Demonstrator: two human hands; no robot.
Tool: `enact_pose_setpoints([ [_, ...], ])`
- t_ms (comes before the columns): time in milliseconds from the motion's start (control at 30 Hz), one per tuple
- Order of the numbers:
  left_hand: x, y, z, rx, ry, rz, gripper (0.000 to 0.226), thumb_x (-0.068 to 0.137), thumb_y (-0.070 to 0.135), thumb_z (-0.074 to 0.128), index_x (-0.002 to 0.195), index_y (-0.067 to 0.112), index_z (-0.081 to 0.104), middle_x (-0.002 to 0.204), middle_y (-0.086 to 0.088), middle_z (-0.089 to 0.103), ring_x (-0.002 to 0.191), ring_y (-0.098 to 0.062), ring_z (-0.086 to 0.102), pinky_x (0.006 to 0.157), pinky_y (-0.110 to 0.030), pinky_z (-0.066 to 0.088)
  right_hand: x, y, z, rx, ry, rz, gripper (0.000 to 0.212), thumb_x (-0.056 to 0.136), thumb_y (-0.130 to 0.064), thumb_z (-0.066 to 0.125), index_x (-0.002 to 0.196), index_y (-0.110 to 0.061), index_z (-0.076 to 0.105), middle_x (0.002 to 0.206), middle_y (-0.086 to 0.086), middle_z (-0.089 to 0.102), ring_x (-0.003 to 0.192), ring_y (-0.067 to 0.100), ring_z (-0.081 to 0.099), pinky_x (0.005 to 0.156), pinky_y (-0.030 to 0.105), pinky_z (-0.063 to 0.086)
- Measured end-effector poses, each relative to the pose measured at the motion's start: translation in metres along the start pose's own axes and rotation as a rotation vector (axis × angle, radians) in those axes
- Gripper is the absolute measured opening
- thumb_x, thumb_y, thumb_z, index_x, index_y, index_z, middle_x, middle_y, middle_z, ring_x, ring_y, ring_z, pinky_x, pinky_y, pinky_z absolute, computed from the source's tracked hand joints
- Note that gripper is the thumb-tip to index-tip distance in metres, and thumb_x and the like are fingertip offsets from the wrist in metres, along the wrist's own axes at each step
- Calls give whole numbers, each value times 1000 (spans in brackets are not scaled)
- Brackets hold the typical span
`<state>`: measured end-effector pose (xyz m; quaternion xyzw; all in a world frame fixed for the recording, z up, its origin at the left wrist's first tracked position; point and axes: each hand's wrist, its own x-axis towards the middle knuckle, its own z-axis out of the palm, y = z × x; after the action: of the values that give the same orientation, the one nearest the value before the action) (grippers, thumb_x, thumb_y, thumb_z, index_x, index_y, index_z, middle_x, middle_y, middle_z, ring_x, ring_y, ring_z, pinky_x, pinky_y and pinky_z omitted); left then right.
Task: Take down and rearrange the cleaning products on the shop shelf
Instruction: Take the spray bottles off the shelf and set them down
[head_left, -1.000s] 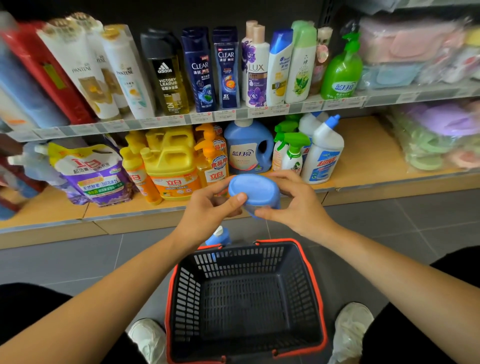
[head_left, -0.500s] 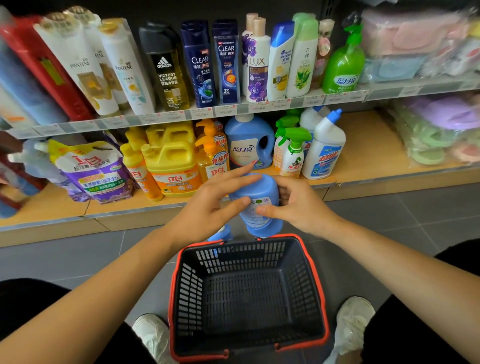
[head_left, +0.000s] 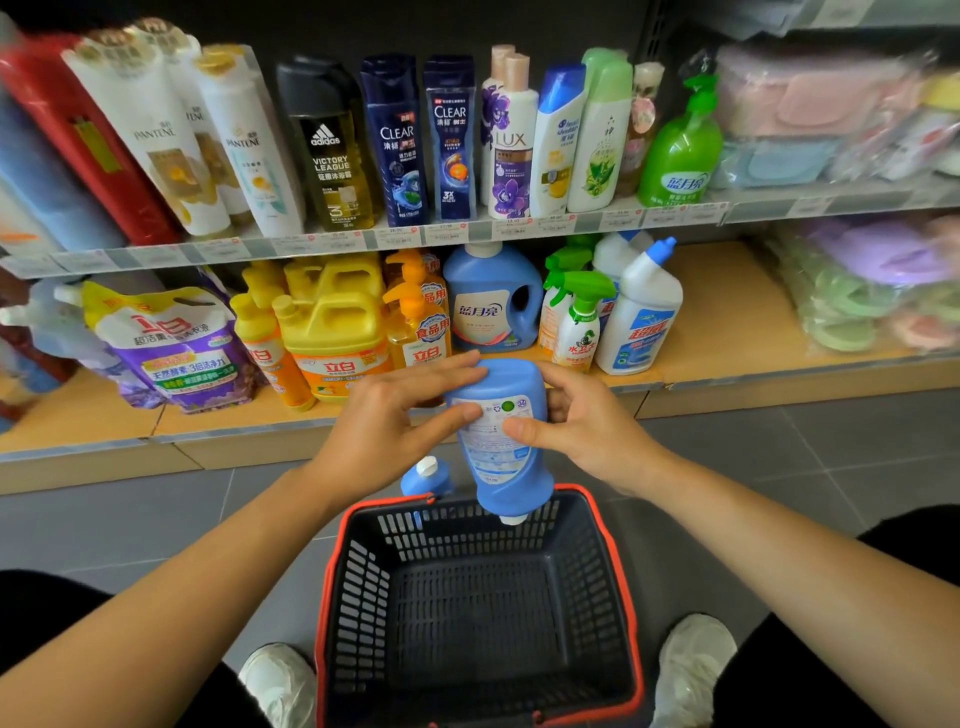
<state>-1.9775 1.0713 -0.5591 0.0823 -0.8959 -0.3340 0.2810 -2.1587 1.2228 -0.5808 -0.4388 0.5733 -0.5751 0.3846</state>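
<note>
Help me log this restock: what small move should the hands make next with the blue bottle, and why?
Probably lower it into the basket. The left hand and right hand hold the blue bottle cap-down, seemingly just over the basket's far wall, with the basket's open top below.

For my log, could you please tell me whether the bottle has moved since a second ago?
Yes: the bottle has tipped cap-down and dropped towards the far wall of the basket.
</note>
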Motion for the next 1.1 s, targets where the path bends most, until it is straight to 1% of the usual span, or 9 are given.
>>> enact_pose_setpoints([
  [167, -1, 2, 14, -175, 144, -244, 51, 83, 35, 74, 132, 21, 66, 115, 2, 74, 96, -8, 73, 77, -26, 61, 2, -2, -2, 33, 41, -10, 50, 85, -10, 76, 132, -15, 58, 122, 4, 71, 111, 21, 69, 86, 32, 58],
  [267, -3, -3, 21, -248, 115, -314, 55, 83, 26, 78, 135, 27, 61, 113, 4, 74, 84, -11, 74, 70, -22, 59, 1, 2, -4, 34, 49, -3, 51, 85, -11, 77, 132, -17, 58, 124, 4, 69, 111, 24, 69, 89, 40, 58],
  [367, -4, -16, 26, -356, -2, -418, 68, 81, 10, 82, 142, 20, 54, 104, 5, 77, 87, -9, 74, 74, -18, 56, 1, 5, -4, 84, 95, 25, 51, 84, -9, 77, 131, -17, 59, 124, 4, 70, 110, 24, 69, 86, 39, 58],
  [500, -10, -35, 32, -287, -307, -463, 49, 84, 17, 81, 131, 20, 65, 107, 16, 73, 97, 7, 65, 87, -19, 50, 5, 0, -6, 222, 161, 49, 51, 78, -14, 76, 126, -14, 61, 118, 5, 71, 107, 21, 68, 83, 36, 57],
  [633, -18, -45, 53, -434, -399, -617, 43, 85, 24, 81, 125, 17, 68, 117, -2, 74, 108, -20, 70, 96, -33, 55, 9, -5, -12, 291, 207, 91, 54, 79, -16, 73, 131, -15, 56, 118, 6, 69, 112, 25, 65, 87, 50, 58],
  [733, -20, -46, 67, -695, -346, -748, 49, 80, 21, 80, 126, 9, 65, 116, -9, 75, 106, -25, 72, 90, -32, 59, 12, -6, -19, 362, 268, 112, 66, 80, -14, 72, 140, -23, 48, 127, 8, 61, 113, 23, 64, 86, 55, 57],
  [800, -19, -46, 72, -879, -259, -792, 52, 77, 17, 78, 125, 3, 63, 108, -9, 76, 91, -20, 74, 76, -27, 59, 16, -5, -25, 320, 282, 108, 56, 86, -13, 70, 137, -23, 50, 122, 7, 63, 111, 22, 65, 84, 55, 57],
  [933, -7, -54, 72, -1063, 34, -848, 44, 68, 13, 80, 107, 11, 58, 95, -5, 74, 83, -18, 73, 73, -33, 61, 26, 1, -49, 174, 318, 116, 35, 91, -4, 67, 115, -28, 62, 99, -3, 72, 95, 15, 70, 74, 37, 60],
  [1100, 13, -84, 61, -822, 219, -762, 39, 70, 5, 86, 96, 19, 61, 88, 2, 71, 75, -13, 72, 61, -28, 59, 44, 20, -84, -355, 260, 303, 31, 87, -7, 74, 115, -19, 69, 113, 9, 71, 101, 21, 69, 82, 35, 58],
])
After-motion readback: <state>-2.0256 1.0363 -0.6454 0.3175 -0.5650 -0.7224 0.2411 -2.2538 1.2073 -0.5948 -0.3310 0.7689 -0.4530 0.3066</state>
